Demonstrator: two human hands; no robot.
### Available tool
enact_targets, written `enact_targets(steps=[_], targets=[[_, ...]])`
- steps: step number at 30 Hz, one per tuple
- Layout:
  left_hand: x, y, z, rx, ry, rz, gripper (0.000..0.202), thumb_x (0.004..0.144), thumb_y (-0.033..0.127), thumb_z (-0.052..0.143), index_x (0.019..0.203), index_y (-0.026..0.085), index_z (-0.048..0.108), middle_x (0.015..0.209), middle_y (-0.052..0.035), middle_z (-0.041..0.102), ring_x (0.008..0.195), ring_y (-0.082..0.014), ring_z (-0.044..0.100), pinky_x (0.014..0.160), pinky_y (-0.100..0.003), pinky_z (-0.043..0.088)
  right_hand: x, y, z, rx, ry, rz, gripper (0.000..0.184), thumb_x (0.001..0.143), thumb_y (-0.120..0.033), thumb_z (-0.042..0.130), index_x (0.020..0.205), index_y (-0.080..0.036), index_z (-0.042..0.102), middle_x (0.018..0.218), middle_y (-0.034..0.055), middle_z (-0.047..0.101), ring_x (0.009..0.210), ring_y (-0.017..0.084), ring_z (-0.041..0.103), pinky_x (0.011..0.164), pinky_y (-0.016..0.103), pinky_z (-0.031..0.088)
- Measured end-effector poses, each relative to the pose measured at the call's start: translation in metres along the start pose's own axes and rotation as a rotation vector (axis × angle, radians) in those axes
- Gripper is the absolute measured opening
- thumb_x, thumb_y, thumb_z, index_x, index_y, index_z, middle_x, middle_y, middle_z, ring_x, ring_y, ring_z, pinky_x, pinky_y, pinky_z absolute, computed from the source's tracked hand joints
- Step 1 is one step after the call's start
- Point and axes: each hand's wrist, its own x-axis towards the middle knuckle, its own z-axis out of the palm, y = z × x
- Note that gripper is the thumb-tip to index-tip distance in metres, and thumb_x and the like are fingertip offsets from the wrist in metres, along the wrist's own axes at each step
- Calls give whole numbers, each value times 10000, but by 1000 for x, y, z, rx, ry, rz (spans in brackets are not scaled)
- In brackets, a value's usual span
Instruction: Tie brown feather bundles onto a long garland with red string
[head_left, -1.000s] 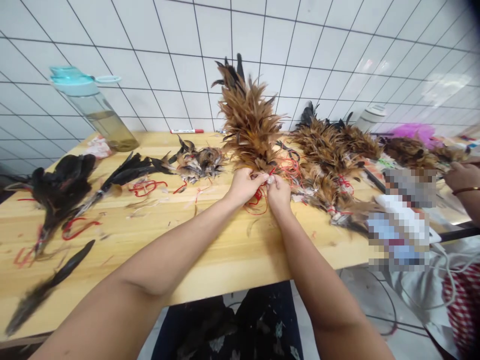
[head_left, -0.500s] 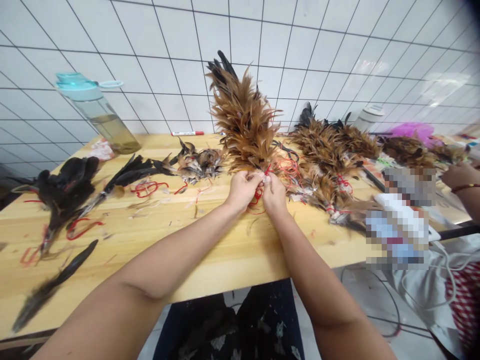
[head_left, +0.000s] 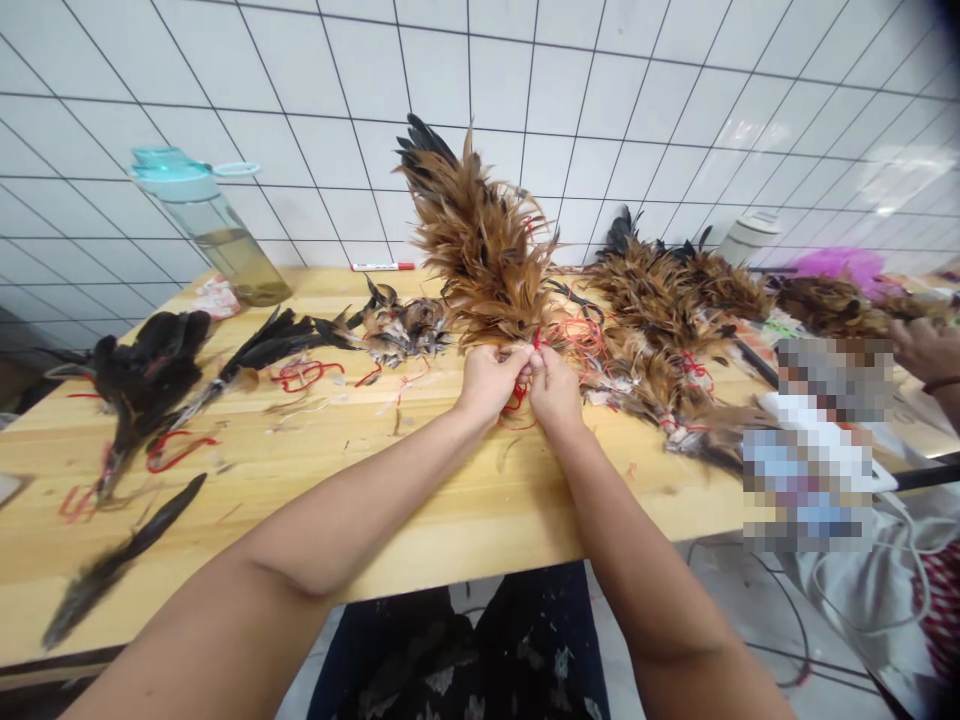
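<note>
White, dark-grouted wall tiles (head_left: 300, 60) rise behind a pale, wood-grained table (head_left: 450, 510). Over its middle, the person's left hand (head_left: 486, 384) and right hand (head_left: 556, 390) pinch a bushy brown feather bundle (head_left: 480, 240) near thin red string (head_left: 538, 338). The bundle's long axis slants toward eleven o'clock, black tip (head_left: 429, 142) farthest from the fingers.

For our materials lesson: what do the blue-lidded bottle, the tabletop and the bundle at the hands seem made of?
Bottle: smooth, clear plastic or glass; liquid shows through.
Tabletop: probably wood, smooth, perhaps varnished; pale grain runs along it.
Bundle: feathers, slightly glossy; layered, pointed brown and black tips.
</note>
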Motion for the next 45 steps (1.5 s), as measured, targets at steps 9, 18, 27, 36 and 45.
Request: enact_targets(steps=[9, 18, 27, 36, 45], targets=[[0, -3, 0, 39, -49, -21, 171, 712, 267, 715, 737, 109, 655, 678, -46, 682, 577, -98, 594, 633, -247, 516, 1, -2, 3, -76, 62, 198, 270, 928, -282, 302, 769, -203, 505, 723, 78, 621, 670, 193, 551, 659, 298, 406], [19, -4, -16, 203, -103, 107, 233, 658, 84, 625, 874, 150, 684, 938, -65, 722, 896, -167, 646, 898, -288, 466, 5, 10, -2, 12, 179, 266, 308, 931, -361, 304, 688, -228, 439, 618, 14, 519, 596, 168, 447, 624, 296, 365], [13, -13, -15, 283, -369, -58, 96, 703, 230, 676, 754, 149, 668, 645, -13, 627, 560, -106, 522, 591, -217, 426, 6, 3, -6, -27, 147, 207, 276, 931, -317, 305, 718, -222, 454, 678, 46, 577, 645, 187, 509, 660, 307, 388], [7, 8, -10, 541, -144, 311, 193, 718, 189, 659, 529, 189, 618, 595, -9, 603, 644, -146, 505, 702, -251, 391, 1, -8, -4, -263, 123, 244, 263, 924, -259, 338, 864, -172, 579, 741, 93, 616, 666, 207, 539, 626, 305, 365], [-4, 1, 8, 204, -82, 75, 249, 780, 335, 637, 631, 137, 623, 626, -10, 604, 621, -118, 505, 625, -230, 395, -4, -12, -1, -497, 208, 95, 416, 985, -335, 250, 911, -157, 619, 812, 107, 583, 636, 166, 484, 576, 308, 297]])
